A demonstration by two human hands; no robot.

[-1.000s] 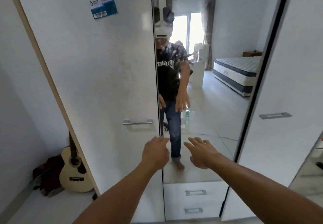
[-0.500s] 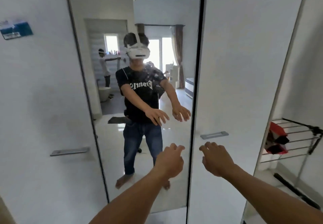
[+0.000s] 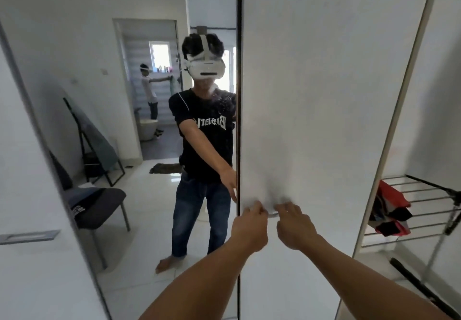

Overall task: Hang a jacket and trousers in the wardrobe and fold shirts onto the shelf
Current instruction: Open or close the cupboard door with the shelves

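Observation:
The wardrobe's white door (image 3: 324,95) fills the middle of the head view, with a mirror door (image 3: 149,170) to its left. My left hand (image 3: 249,227) and my right hand (image 3: 295,227) are side by side at the white door's metal handle (image 3: 272,215), near its left edge. Fingers of both hands curl onto the handle and hide most of it. The mirror shows a chair with dark clothes (image 3: 94,202) piled on it behind me. Neither hand holds any garment.
Another white door with a flat handle (image 3: 30,236) stands at the left. A metal drying rack (image 3: 424,195) with red and dark clothes (image 3: 391,210) is at the right. The mirror reflects a person standing in a far doorway (image 3: 149,95).
My view has swung right, from the left door across the mirror. Both hands moved forward and up from mid-air onto the right white door's handle.

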